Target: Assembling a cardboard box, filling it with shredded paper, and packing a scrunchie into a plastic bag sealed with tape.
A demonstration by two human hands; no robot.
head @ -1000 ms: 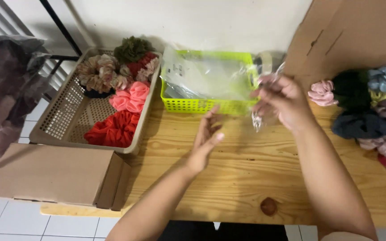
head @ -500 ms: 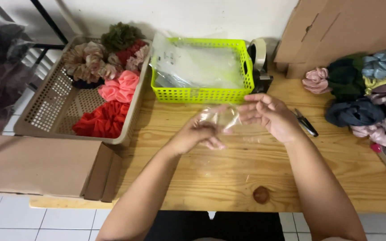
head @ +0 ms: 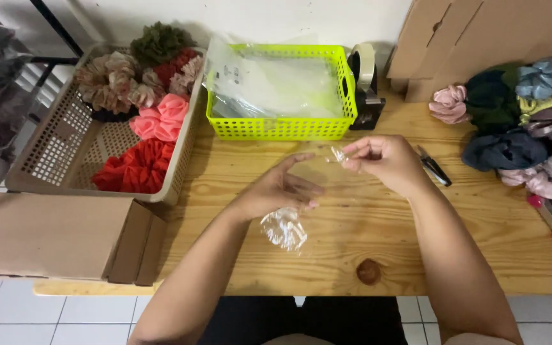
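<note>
A wooden desk carried everything, with a cardboard box lying at its left end and more cardboard leaning on the wall at the right. A tan basket held scrunchies in red, pink and dull tones, and a loose pile of more lay at the right, so both stocks sat within reach. Between them a green basket held clear bags, upright and easy to pull, beside a tape dispenser. The left hand rested low on the desk, fingers loosely spread, with a crumpled clear bag under its heel, apparently pinned there. The right hand hovered higher, thumb and forefinger pinching a small clear strip. Scissors lay just right of that hand.
</note>
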